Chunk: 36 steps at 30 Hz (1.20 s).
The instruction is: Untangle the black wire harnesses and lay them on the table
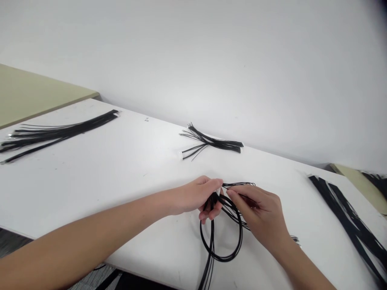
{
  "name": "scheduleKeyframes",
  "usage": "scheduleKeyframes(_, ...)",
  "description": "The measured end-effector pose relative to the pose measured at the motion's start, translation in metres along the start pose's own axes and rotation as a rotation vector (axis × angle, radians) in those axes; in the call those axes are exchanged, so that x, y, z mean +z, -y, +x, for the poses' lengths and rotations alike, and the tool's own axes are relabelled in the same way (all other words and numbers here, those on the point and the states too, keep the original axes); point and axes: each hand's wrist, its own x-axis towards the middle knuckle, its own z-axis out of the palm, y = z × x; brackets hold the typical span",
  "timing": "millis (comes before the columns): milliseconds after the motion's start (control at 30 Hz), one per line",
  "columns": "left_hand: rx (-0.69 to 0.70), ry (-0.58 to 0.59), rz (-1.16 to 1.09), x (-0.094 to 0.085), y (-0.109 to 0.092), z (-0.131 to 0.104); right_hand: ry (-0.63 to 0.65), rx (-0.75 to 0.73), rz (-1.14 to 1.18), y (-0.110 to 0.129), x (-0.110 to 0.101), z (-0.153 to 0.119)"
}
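Near the front of the white table, my left hand [208,197] grips a black wire harness [222,257], with the thumb over a small white connector [217,191]. Part of the harness curls into a loop below the fingers, and a bundle of wires hangs down toward the table's front edge. Just to the right, my right hand [260,209] pinches thin black wires [242,184] of the harness between thumb and fingers. Its fingertips almost meet the left thumb. Some wire ends run behind the right hand and are partly hidden.
Another black wire bundle [217,143] lies against the wall at the back. More bundles rest at the far left [60,131] and at the right [347,217] of the white table [127,169]. Yellowish boards [36,94] adjoin the table at both ends.
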Motion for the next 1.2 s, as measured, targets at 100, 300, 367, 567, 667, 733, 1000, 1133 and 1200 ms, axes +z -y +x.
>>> scheduleKeyframes(100, -0.030, -0.078, -0.148, -0.001, -0.001, 0.003, -0.120, 0.067, -0.012, 0.001, -0.001, 0.001)
scheduleKeyframes(300, -0.043, -0.235, -0.436, -0.007, -0.003, 0.006, -0.426, -0.205, -0.252, -0.004, -0.007, 0.008)
scheduleKeyframes(367, -0.029, -0.241, -0.483, -0.008, -0.004, 0.005, -0.342, -0.297, -0.272, -0.007, -0.007, 0.009)
scheduleKeyframes(567, 0.015, -0.186, -0.549, -0.006, -0.004, 0.004, -0.248, -0.345, -0.244, -0.011, -0.003, 0.008)
scheduleKeyframes(667, 0.015, -0.132, -0.563, -0.004, -0.004, 0.003, -0.301, -0.339, -0.289, -0.009, -0.004, 0.007)
scheduleKeyframes(733, 0.016, -0.115, -0.558, -0.003, -0.004, 0.003, -0.396, -0.331, -0.363, -0.007, -0.006, 0.007)
scheduleKeyframes(1000, 0.043, -0.065, -0.524, -0.005, 0.002, 0.003, -0.334, -0.357, -0.306, -0.007, -0.002, 0.003)
scheduleKeyframes(1133, 0.007, -0.045, -0.494, -0.003, -0.001, 0.001, -0.378, -0.312, -0.288, -0.006, 0.001, 0.002)
scheduleKeyframes(1200, -0.031, -0.013, -0.485, -0.002, -0.001, 0.001, -0.372, -0.296, -0.269, -0.004, 0.000, 0.002)
